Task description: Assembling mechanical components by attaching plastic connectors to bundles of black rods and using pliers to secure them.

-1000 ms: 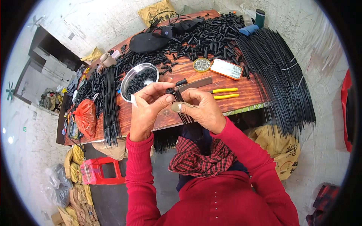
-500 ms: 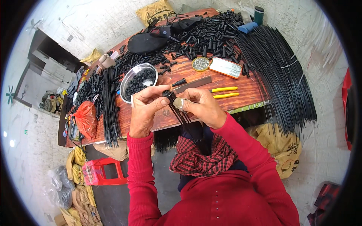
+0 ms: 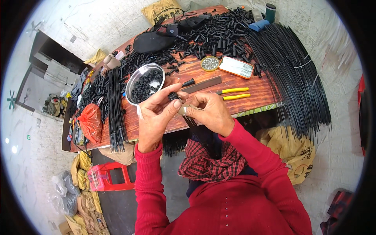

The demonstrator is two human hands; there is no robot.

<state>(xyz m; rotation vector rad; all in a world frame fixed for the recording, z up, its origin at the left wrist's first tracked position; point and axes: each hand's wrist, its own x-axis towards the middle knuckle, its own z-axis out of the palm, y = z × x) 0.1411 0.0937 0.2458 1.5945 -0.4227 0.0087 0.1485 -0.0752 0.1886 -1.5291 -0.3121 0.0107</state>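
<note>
What your left hand (image 3: 156, 112) pinches: black fitting (image 3: 172, 96), above worktop (image 3: 260, 94)
Your right hand (image 3: 213, 113): beside black rods (image 3: 191, 122), grip unclear
Steel bowl (image 3: 155, 83): black pieces (image 3: 144, 85)
Round tin (image 3: 209, 70): silvery bits (image 3: 210, 62)
Orange-rimmed box (image 3: 234, 74): pale contents (image 3: 237, 67)

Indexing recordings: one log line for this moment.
left hand: holds black part | right hand: at black rods, grip unclear | nearby: yellow-handled tool, steel bowl

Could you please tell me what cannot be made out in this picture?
Head view:
Small, round black part: partly hidden by the left hand's fingers.
Thin black rods: upper ends hidden by the hands, the right hand included; lower ends lost against dark clothing.
Tiny silvery pieces: too small to tell their shape.
Dark red plaid cloth, lower right: cut off by the fisheye rim.
</note>
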